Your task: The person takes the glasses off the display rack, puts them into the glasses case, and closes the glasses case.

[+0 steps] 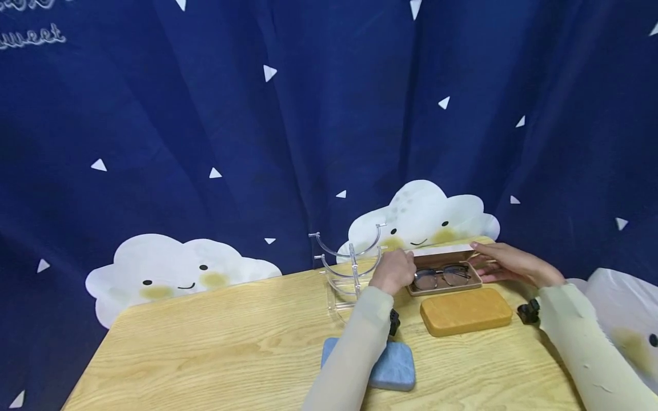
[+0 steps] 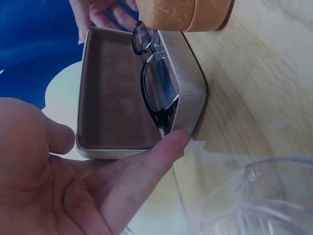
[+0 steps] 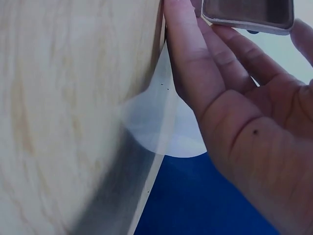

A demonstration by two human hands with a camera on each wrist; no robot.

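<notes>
A brown-lined glasses case lies with its lid raised near the table's back edge. Inside it rests a pair of dark-framed eyeglasses, seen edge-on in the left wrist view. My left hand holds the case's left end, thumb by the lid's edge and fingers along the end wall. At the other end my right hand holds the case, its thumb at the lid's corner and the fingers lower down. The right wrist view catches only one end of the case.
An orange glasses case lies closed just in front of the brown-lined one. Partly covered by my left forearm is a blue case. A clear plastic rack stands left of my left hand, before a dark blue curtain.
</notes>
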